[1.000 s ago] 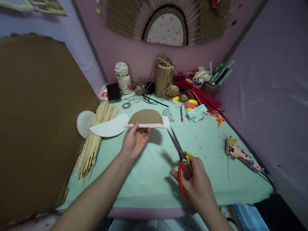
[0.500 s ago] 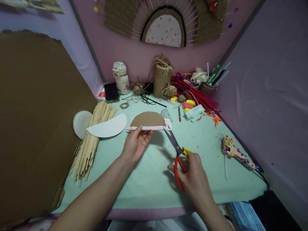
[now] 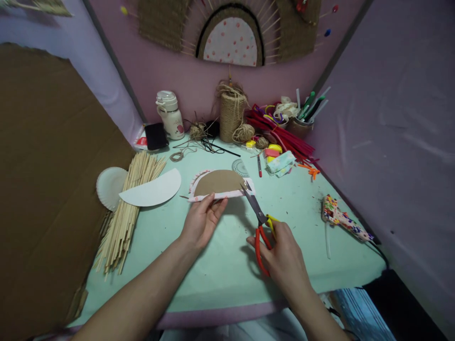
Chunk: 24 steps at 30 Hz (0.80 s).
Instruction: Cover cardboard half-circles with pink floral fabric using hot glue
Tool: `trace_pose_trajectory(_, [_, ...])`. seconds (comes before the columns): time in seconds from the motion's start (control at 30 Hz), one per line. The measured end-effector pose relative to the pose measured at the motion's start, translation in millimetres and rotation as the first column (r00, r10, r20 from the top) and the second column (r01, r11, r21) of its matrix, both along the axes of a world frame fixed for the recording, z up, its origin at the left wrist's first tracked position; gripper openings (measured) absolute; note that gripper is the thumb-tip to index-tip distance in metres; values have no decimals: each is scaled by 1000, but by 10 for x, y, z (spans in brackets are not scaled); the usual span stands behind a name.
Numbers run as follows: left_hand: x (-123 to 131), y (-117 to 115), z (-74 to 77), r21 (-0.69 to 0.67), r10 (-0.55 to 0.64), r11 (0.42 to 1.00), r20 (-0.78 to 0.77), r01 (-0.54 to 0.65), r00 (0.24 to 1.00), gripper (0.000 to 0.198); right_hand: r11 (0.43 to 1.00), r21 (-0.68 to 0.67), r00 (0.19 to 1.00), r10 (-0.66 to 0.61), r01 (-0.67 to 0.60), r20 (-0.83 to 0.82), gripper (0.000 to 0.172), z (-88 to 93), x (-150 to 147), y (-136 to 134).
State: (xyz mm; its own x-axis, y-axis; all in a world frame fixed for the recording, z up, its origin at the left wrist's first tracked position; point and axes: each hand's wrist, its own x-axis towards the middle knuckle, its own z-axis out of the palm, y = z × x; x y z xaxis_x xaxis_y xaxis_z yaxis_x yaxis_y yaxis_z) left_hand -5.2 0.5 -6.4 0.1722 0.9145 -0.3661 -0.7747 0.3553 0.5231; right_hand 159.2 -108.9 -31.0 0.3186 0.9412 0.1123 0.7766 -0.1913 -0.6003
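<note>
My left hand [image 3: 204,218] pinches the lower edge of a brown cardboard half-circle [image 3: 220,182] backed with pink-dotted white fabric [image 3: 227,194]. The fabric shows past the cardboard along the straight edge and at both ends, with small cuts along its left curve. In my right hand [image 3: 280,248] are scissors [image 3: 259,215] with red and yellow handles. Their blades are slightly apart, and the tips are at the fabric by the right end of the cardboard. Whether the blades touch the fabric I cannot tell.
Left of my hands, a white half-circle [image 3: 152,188] lies across a bundle of thin sticks [image 3: 122,232] beside a white paper plate [image 3: 110,187]. A patterned glue gun [image 3: 344,220] rests at right. Twine [image 3: 230,113], a bottle [image 3: 171,116] and red pipe cleaners [image 3: 284,135] stand behind.
The cardboard half-circle has tipped, so more of the cut fabric edge shows at its left. The scissors have stayed near its right end. The whole view has shifted slightly.
</note>
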Motion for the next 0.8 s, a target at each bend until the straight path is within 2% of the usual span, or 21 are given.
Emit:
trace_pose_trajectory(0.23, [40, -16, -31, -90, 23, 996, 5, -23, 1000, 20, 998, -27, 996, -46, 48, 71, 41, -25, -9, 30])
trace_pose_trajectory(0.43, [55, -22, -3, -162, 33, 986, 32, -28, 999, 23, 999, -15, 994, -35, 37, 104, 37, -29, 4, 17])
trace_pose_trajectory(0.8, [65, -23, -2, -165, 27, 986, 28, -22, 999, 26, 999, -18, 994, -30, 32, 102, 34, -8, 42, -7])
